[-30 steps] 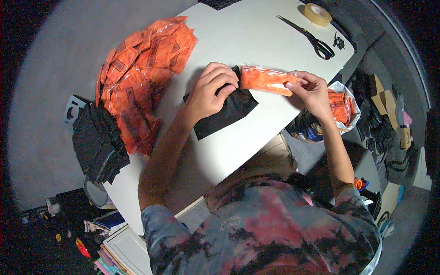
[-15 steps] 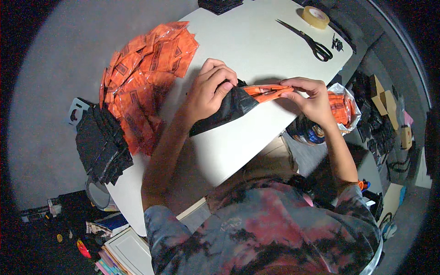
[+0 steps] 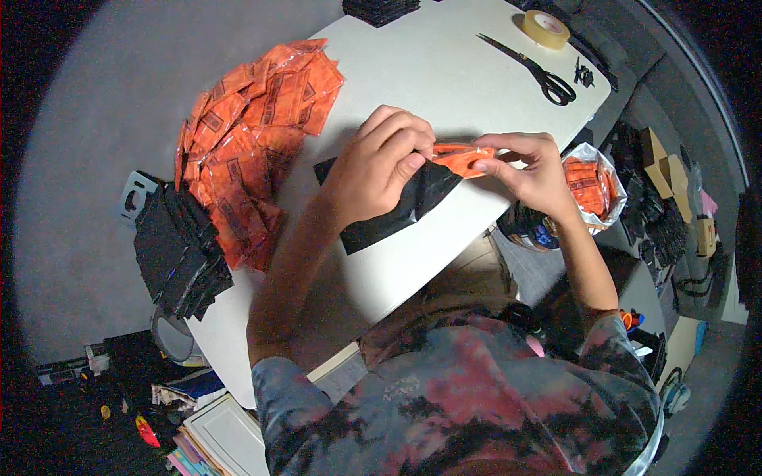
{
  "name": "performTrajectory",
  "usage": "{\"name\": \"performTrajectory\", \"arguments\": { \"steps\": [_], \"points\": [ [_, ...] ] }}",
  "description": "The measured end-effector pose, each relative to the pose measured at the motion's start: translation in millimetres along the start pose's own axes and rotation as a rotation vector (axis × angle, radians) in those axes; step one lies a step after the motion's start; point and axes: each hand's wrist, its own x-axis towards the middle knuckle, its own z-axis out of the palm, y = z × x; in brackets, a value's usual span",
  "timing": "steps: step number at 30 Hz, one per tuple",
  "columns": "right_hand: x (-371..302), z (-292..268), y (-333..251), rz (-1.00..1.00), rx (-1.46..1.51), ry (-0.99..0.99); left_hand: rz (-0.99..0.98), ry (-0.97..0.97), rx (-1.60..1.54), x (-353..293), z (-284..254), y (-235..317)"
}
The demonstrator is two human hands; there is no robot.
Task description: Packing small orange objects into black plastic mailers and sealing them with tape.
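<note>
Over the white table, my left hand (image 3: pixel 382 166) pinches the mouth of a black plastic bag (image 3: pixel 425 198). My right hand (image 3: pixel 524 166) grips an orange packet (image 3: pixel 464 161) between thumb and fingers. The packet's left part is inside the bag's mouth, and its right end still shows. Left of my left arm lies a spread heap of orange packets (image 3: pixel 246 127). A stack of black plastic bags (image 3: pixel 178 246) hangs partly over the table's left edge.
Black scissors (image 3: pixel 536 71), a roll of tape (image 3: pixel 545 30) and small black bits (image 3: pixel 583 75) lie at the table's far right. Beyond the right edge, an open bag (image 3: pixel 607 163) holds more orange packets. Cartons (image 3: pixel 667 174) stand farther right.
The orange packet has gone deeper into the black bag as my right hand moved left. My left hand shifted slightly right along the bag's mouth.
</note>
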Motion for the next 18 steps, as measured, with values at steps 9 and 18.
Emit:
{"name": "performTrajectory", "arguments": {
  "steps": [9, 18],
  "points": [
    [18.7, 11.4, -11.3, -0.279, -0.084, -0.028, -0.110, -0.029, -0.012, 2.1, -0.6, 10.5],
    [42.4, 22.1, 1.8, -0.170, 0.088, -0.193, -0.137, 0.047, 0.149, 1.2, 8.4, 14.0]
  ]
}}
